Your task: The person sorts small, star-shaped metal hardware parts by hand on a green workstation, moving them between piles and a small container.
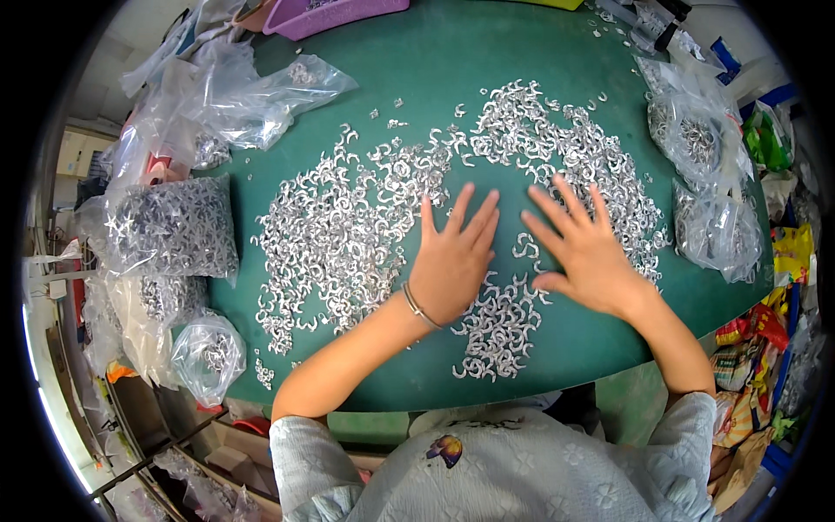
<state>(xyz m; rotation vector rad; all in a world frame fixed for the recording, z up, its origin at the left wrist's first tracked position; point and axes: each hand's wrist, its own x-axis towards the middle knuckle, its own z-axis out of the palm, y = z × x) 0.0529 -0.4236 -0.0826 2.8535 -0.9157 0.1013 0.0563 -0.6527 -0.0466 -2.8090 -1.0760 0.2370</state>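
Head view, left hand (453, 263), right hand (590, 257) amid silver crescents (335, 257), open tabletop (452, 61) beyond

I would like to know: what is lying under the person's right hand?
Around the right hand, silver-coloured crescent-shaped pieces and the green tabletop are visible. Directly beneath its palm everything is covered, so I cannot tell whether any pieces lie there.

Small silvery crescents (326, 235) lie loose on the green tabletop (591, 357), tips turned every which way as I see them, glinting and overlapping; one broad spread (348, 270) covers the left; another spread (600, 165) arcs across the far right; a smaller patch (496, 335) sits at the near middle.
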